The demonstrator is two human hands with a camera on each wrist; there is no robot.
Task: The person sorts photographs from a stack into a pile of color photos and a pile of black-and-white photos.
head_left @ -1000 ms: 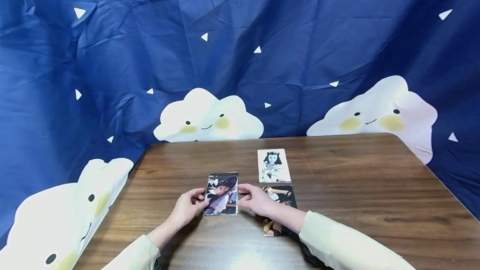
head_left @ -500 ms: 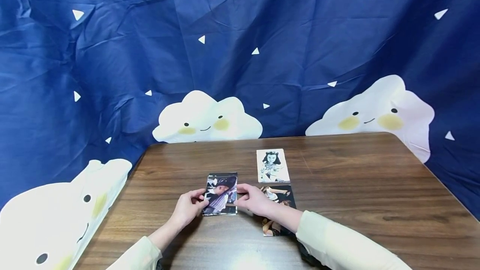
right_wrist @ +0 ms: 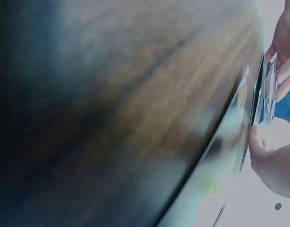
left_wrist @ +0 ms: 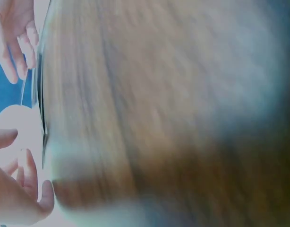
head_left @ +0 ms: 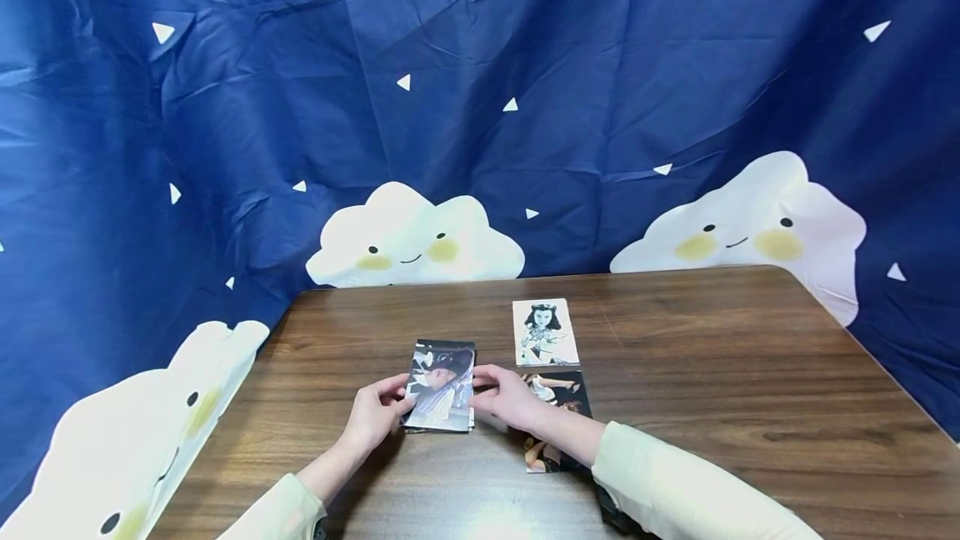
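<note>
A small stack of photo cards [head_left: 441, 386] sits between my two hands near the middle of the table, its top card tilted and catching the light. My left hand [head_left: 373, 415] pinches the stack at its left edge, thumb near the lower corner. On the opposite side, my right hand [head_left: 512, 400] holds the right edge with thumb and fingers. The right wrist view shows the cards [right_wrist: 267, 94] edge-on, slightly fanned apart, between both hands. Under my right forearm lies a dark photo card [head_left: 558, 394], partly covered.
A white card with a drawn figure [head_left: 546, 332] lies behind the dark one. The brown wooden table [head_left: 712, 373] extends to the right. Behind it hangs a blue curtain [head_left: 480, 132] with white clouds and triangles.
The top card has tilted and slid slightly out of line with the cards below, now showing glare. Both hands stay in nearly the same place.
</note>
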